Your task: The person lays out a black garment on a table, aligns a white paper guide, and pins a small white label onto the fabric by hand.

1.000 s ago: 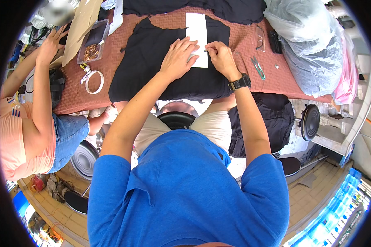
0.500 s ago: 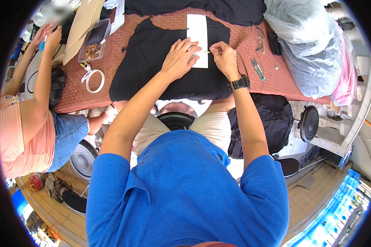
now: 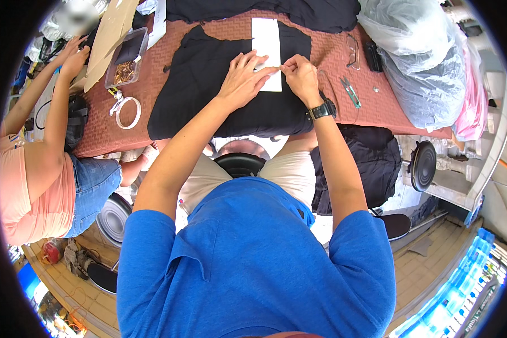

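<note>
Co-worker's hand [image 3: 73,63]: far out at 9 o'clock from the white card [image 3: 266,36], taking 12 as straight away from me; apart from my work.
Clear box [image 3: 141,63]: 9 o'clock, small gold-coloured pieces inside.
White ring [image 3: 138,117]: 8 o'clock, flat on the reddish-brown table cover [image 3: 332,53], near the box.
Black cloth [image 3: 191,84]: spread beneath the card and out past both its long edges, mostly toward 8 o'clock.
Left hand [image 3: 242,80]: palm down, fingers spread, gripping nothing; it lay across the card's near-left part, one finger stretched toward 3 o'clock.
White card: flat on the cloth, long axis running 12 to 6, under my left fingers.
Right hand [image 3: 301,79]: thumb and forefinger closed in a pinch at the card's right long edge; could not tell whether anything sat between the tips.
Key bearing: from the right pinch, the card lay at 9 o'clock, its long axis square to that line. Left hand was nearer, being on it; right tips were just beside the edge, contact unclear.
Snips [image 3: 352,94]: 4 o'clock, teal-handled, beyond my right hand.
Eyeglasses [image 3: 352,53]: 3 o'clock.
Plastic bag [image 3: 422,73]: farther out at 3 o'clock, bulky.
</note>
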Motion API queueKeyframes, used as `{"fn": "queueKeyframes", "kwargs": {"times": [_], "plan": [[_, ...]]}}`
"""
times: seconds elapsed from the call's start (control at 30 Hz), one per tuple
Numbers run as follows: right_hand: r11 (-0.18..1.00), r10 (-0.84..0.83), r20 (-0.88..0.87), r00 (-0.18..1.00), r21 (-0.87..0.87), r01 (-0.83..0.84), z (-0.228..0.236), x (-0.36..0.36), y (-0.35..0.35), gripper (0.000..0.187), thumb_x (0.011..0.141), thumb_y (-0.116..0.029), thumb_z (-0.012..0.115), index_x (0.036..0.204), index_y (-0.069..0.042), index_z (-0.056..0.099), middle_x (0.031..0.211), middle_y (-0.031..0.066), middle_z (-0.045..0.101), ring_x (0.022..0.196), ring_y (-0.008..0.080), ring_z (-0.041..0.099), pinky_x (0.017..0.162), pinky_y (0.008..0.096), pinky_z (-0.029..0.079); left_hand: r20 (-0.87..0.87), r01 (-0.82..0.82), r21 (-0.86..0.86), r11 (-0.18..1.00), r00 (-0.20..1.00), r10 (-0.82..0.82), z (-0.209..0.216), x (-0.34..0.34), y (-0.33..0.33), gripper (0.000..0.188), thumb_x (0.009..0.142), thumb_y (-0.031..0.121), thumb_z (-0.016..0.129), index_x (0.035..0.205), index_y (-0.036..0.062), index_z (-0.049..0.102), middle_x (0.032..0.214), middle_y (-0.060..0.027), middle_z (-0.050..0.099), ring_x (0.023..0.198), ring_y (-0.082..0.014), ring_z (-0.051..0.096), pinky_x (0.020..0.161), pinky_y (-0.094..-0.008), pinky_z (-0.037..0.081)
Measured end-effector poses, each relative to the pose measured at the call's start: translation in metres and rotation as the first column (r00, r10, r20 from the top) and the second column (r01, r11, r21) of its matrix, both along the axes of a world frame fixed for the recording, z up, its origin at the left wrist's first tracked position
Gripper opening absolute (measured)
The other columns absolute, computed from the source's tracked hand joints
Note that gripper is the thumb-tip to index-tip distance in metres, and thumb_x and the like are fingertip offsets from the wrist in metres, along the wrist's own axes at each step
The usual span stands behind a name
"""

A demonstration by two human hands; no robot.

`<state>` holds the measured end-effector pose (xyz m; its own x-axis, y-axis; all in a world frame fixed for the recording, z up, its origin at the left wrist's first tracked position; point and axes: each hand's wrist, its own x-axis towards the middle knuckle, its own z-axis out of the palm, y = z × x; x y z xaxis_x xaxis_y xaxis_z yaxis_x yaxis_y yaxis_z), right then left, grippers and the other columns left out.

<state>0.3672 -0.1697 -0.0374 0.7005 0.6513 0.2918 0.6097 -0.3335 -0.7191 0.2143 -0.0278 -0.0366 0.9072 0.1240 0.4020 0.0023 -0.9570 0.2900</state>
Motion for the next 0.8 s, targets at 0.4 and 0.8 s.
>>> {"fn": "queueKeyframes", "kwargs": {"times": [0.4, 0.8], "plan": [[1.000, -0.013, -0.049, 0.999, -0.024, 0.012, 0.0060, 0.0013, -0.0026, 0.014, 0.083, -0.010, 0.077, 0.087, 0.000, 0.069, 0.078, 0.0120, 0.071, 0.069, 0.0217, 0.068, 0.066, 0.0355, 0.054, -0.014, 0.011, -0.006, 1.000, 1.000, -0.012, 0.0022, -0.0006, -0.0014, 0.035, 0.100, 0.019, 0.057, 0.134, 0.0260, 0.062, 0.145, -0.0074, 0.053, 0.144, -0.0339, 0.038, 0.119, -0.0547, 0.028], [1.000, -0.011, -0.008, 1.000, -0.024, 0.011, 0.0025, 0.0024, -0.0024, 0.014, 0.084, -0.011, 0.077, 0.088, 0.000, 0.069, 0.076, 0.0109, 0.071, 0.067, 0.0182, 0.067, 0.065, 0.0332, 0.054, -0.007, 0.013, -0.012, 1.000, 1.000, -0.013, 0.0020, -0.0010, -0.0016, 0.034, 0.100, 0.019, 0.057, 0.132, 0.0251, 0.064, 0.146, -0.0073, 0.052, 0.144, -0.0344, 0.038, 0.120, -0.0552, 0.027]]}}
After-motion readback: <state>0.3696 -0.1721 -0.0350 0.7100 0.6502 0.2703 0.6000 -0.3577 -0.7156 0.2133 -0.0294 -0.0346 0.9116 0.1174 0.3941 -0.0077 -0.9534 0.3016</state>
